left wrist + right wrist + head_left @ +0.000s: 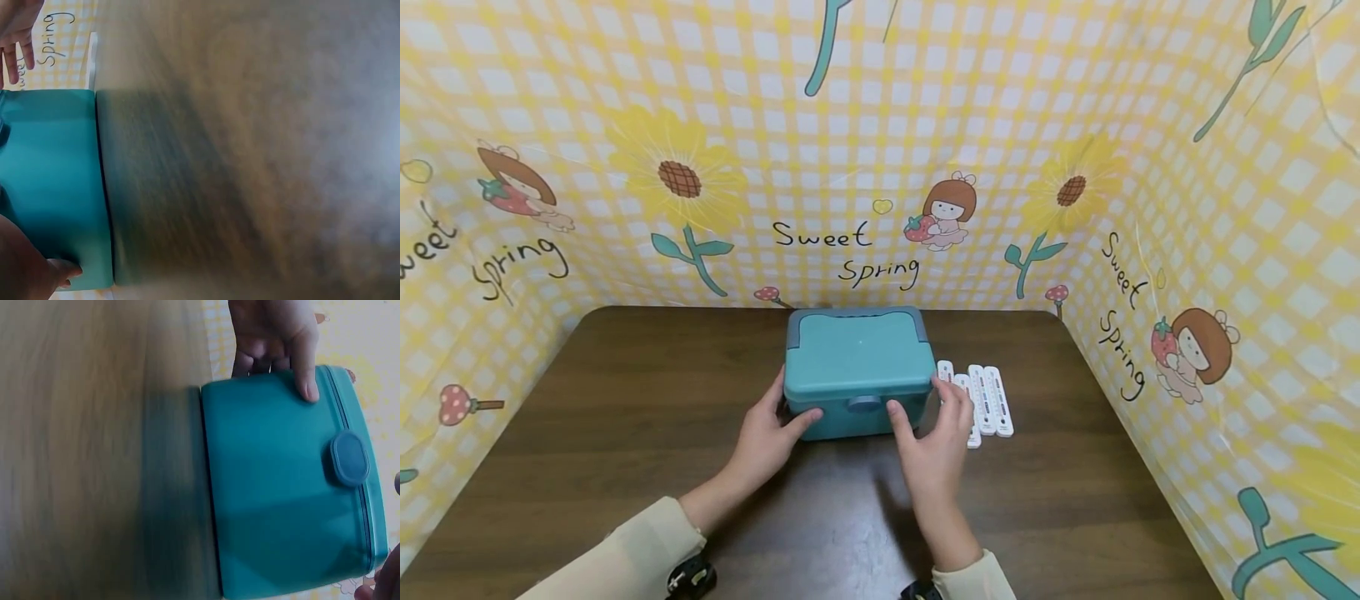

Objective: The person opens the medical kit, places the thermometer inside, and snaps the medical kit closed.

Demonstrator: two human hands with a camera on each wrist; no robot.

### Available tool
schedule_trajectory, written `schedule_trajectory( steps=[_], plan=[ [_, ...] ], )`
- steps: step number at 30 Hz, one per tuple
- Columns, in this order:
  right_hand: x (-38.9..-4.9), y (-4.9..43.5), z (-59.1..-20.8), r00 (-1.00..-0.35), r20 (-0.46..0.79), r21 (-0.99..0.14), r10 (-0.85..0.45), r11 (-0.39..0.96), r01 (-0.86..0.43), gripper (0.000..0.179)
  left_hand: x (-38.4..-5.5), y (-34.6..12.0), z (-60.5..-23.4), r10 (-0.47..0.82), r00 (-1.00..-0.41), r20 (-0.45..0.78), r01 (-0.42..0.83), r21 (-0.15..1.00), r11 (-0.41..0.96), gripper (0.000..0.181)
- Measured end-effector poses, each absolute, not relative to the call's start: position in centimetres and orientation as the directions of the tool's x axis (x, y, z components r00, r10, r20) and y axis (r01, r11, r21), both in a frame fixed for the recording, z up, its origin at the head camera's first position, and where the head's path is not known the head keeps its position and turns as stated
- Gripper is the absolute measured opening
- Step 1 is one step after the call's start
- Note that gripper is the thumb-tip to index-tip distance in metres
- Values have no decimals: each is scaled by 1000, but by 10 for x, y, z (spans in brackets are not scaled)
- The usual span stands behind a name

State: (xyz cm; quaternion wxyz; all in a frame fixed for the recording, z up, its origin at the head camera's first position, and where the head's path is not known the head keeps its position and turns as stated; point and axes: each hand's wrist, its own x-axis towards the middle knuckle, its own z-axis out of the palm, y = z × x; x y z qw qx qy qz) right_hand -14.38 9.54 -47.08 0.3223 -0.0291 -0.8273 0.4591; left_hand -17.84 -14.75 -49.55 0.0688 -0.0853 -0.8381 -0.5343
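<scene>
A teal box (860, 354) with a grey-blue handle (853, 313) folded round its lid stands on the table, lid shut. A grey-blue oval latch (350, 458) sits at the front, by the lid seam. My left hand (763, 446) grips the box's left end, thumb on the front face and fingers round the side. At the right end is my right hand (935, 450), its fingertips by the lid's corner and its thumb in front, just right of the latch. In the left wrist view, the right hand's fingers (28, 55) hang loosely beyond the box.
Several narrow white strips (987, 400) with rounded ends and small print lie right of the box, partly behind my right hand. The dark wooden table (625, 417) is walled by a yellow checked cloth (760, 167) at the back and both sides.
</scene>
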Motion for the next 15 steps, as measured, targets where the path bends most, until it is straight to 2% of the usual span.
schedule_trajectory(
  steps=[15],
  plan=[
    [-135,58,-474,-841,394,-867,371,453,-206,66,-180,-141,-493,35,-973,230,221,867,447,93]
  ],
)
